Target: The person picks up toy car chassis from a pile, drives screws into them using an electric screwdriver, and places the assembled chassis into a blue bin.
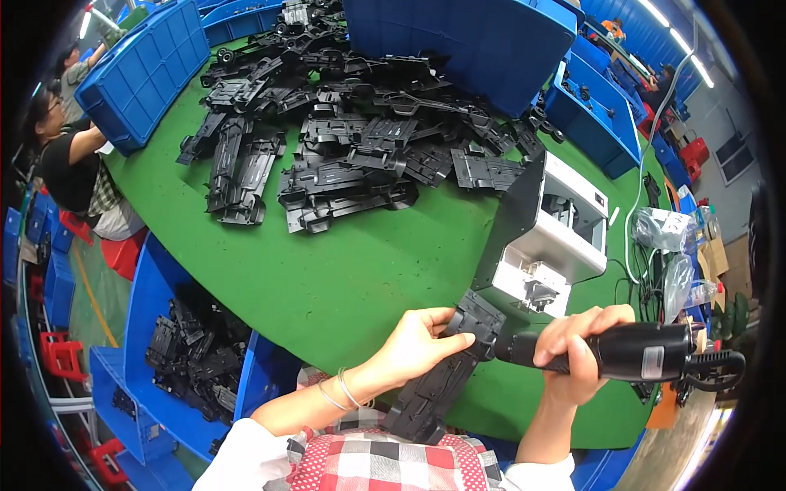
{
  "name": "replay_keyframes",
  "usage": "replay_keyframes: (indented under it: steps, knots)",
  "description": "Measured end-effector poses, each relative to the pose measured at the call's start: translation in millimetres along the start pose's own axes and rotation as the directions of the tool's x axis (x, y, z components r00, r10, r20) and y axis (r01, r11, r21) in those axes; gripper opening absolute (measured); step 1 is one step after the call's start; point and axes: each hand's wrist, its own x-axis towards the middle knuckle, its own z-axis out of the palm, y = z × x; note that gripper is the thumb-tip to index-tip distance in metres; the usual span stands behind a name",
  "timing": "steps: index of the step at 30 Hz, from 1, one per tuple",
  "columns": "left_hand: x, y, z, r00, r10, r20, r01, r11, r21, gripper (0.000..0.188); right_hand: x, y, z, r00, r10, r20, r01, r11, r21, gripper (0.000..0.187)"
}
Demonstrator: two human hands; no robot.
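My left hand [417, 344] grips a long black plastic chassis part [442, 380] near its upper end, holding it over the front edge of the green table [368, 270]. My right hand [577, 348] is closed around a black electric screwdriver [630, 352] lying sideways, its tip pointing left at the top of the part. A cable trails from the tool's right end.
A grey and white box machine [544, 233] stands just behind the hands. A big pile of black chassis parts [344, 123] covers the far table. Blue bins [143, 69] ring the table; one at lower left [196, 352] holds more parts. Another person [70, 164] sits at far left.
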Motion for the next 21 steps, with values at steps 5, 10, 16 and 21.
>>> replay_keyframes:
  steps: [5, 10, 16, 21]
  knots:
    - [-7.9, 1.7, 3.2, 0.991, -0.115, 0.073, 0.121, 0.990, -0.076, 0.028, 14.7, -23.6, -19.6, 0.979, -0.162, -0.121, 0.158, 0.987, -0.042, 0.026]
    - [-6.6, 1.0, 0.8, 0.989, -0.145, 0.034, 0.147, 0.987, -0.067, 0.027, 31.5, -6.5, -16.2, 0.911, -0.346, -0.225, 0.230, 0.879, -0.419, 0.028]
    - [-2.1, 0.9, -1.6, 0.987, -0.157, 0.024, 0.159, 0.983, -0.090, 0.026, 34.5, -10.0, -11.3, 0.976, -0.084, -0.203, 0.021, 0.955, -0.296, 0.024]
    - [-3.7, 2.0, -2.6, 0.986, -0.163, 0.029, 0.165, 0.979, -0.116, 0.024, 9.2, -13.6, 5.3, 0.988, -0.002, -0.156, 0.004, 1.000, 0.011, 0.028]
